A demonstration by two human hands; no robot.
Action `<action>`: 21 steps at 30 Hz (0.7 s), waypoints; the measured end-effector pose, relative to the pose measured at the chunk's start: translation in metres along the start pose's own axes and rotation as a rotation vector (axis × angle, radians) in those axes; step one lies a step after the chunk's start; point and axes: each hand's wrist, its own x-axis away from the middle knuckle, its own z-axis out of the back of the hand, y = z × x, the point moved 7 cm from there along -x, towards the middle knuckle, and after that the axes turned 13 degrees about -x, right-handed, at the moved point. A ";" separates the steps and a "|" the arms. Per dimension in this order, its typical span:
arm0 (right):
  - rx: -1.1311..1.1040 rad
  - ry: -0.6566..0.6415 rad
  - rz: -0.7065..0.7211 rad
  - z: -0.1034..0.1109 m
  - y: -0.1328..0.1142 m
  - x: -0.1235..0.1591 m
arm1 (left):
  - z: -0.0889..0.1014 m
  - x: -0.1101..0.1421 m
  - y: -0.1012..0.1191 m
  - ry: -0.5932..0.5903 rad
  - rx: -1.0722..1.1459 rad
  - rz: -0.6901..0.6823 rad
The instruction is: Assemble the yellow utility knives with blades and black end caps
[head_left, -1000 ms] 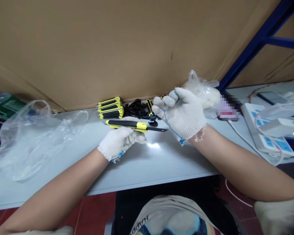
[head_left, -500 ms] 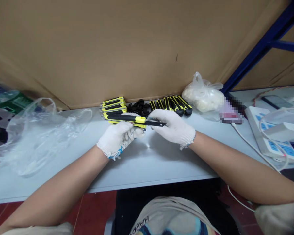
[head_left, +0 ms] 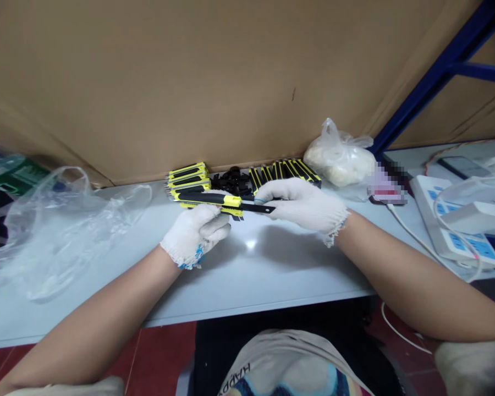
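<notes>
My left hand (head_left: 193, 235), in a white knit glove, grips the body of a yellow and black snap-off utility knife (head_left: 206, 199). The knife lies nearly level just above the table, with its dark blade (head_left: 258, 208) pointing right. My right hand (head_left: 301, 204), also gloved, reaches in from the right, its fingertips pinching the blade near the knife body. Behind the hands lie a small stack of matching knives (head_left: 187, 177), a row of others (head_left: 284, 171) and a heap of small black plastic parts (head_left: 231, 181).
A crumpled clear plastic bag (head_left: 61, 231) lies at the left of the pale table (head_left: 251, 275). A bag of white material (head_left: 338, 159) stands at the back. A power strip (head_left: 449, 234), cables and a phone (head_left: 464, 166) sit at the right, before a cardboard wall (head_left: 190, 82).
My right hand has come down and left from a raised fist, with its blue-threaded cuff no longer lifted, and now pinches the blade. The row of knives behind it has come into view.
</notes>
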 end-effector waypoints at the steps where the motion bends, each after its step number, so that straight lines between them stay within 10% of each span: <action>1: -0.055 0.008 -0.051 0.000 0.005 0.000 | -0.001 0.000 0.000 0.012 0.001 0.008; 11: -0.527 0.073 -0.145 0.009 0.033 -0.005 | -0.002 0.002 -0.005 0.069 -0.139 0.044; 21: -0.389 0.105 -0.078 0.013 0.021 -0.006 | -0.008 0.005 -0.010 -0.001 -0.260 0.135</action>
